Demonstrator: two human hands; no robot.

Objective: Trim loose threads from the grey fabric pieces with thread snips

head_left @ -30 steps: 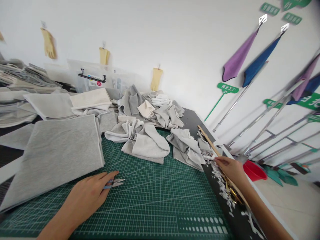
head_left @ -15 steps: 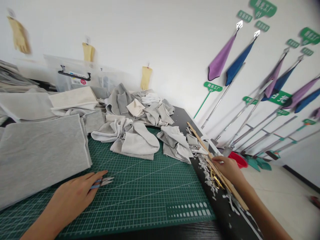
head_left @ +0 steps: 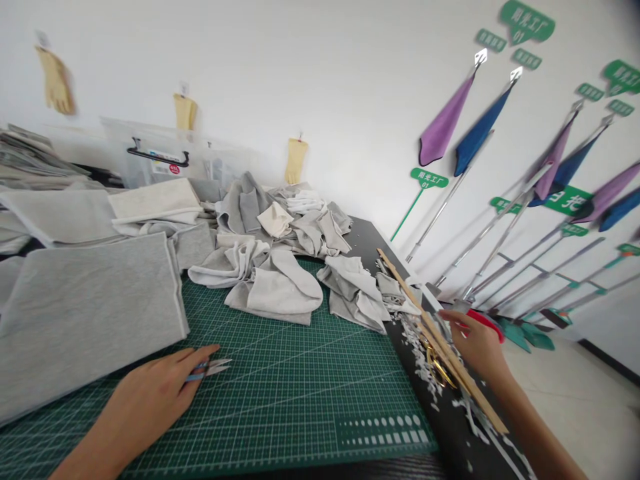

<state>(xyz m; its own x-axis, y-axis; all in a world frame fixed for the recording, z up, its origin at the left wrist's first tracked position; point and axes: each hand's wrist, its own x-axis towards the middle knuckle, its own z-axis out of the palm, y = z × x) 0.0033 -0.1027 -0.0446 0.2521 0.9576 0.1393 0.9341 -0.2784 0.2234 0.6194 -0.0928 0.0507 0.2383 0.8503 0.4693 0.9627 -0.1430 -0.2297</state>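
Blue-handled scissors [head_left: 203, 370] rest in my left hand [head_left: 145, 393], which is closed round the handles low over the green cutting mat [head_left: 300, 373], blades pointing right. Folded grey cloth [head_left: 95, 313] lies just beyond that hand. At the right table edge, my right hand [head_left: 475, 343] is beside a long wooden strip [head_left: 450, 360], its index finger stretched out and apart from the thumb, with nothing visible between them. Gold-handled scissors [head_left: 440, 370] and white scraps [head_left: 420, 353] lie by the strip.
Crumpled grey and white cloths [head_left: 280, 287] are heaped across the mat's far side. Behind them stands a clear plastic bin [head_left: 160, 167]. A red basin [head_left: 487, 325] and mops [head_left: 450, 200] are off the table's right side.
My right hand has moved slightly right, away from the wooden strip, and its fingers look more spread. The whole view has shifted a little; my left hand keeps hold of the blue-handled scissors.
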